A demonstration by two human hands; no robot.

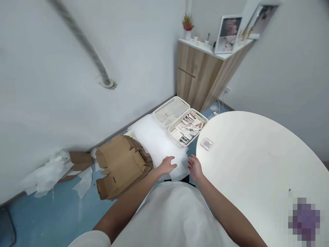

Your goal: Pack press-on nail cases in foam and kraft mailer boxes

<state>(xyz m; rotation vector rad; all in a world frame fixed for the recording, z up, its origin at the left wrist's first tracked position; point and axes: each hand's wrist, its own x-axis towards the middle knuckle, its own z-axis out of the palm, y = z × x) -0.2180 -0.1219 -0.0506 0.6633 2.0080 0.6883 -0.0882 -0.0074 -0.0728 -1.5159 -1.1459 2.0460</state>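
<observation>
My left hand (167, 165) is held over a stack of thin white sheets (159, 137), its thumb apart from the fingers and nothing in it. A short way to its right, my right hand (195, 168) hangs beside the rim of the round white table (257, 164), with loosely bent fingers and no object between them. I cannot tell whether either hand touches the sheets. Just beyond them, a white plastic basket (181, 142) holds many small printed packets (189, 127). A second white basket (171, 110) adjoins it, with a few small bits inside.
Flattened brown cardboard boxes (120, 157) are piled left of the sheets. Crumpled white wrapping (53, 173) lies along the wall. A small clear case (207, 144) rests near the table's edge. Behind stands a wooden cabinet (195, 72) with a potted plant (187, 25) and mirror (228, 34).
</observation>
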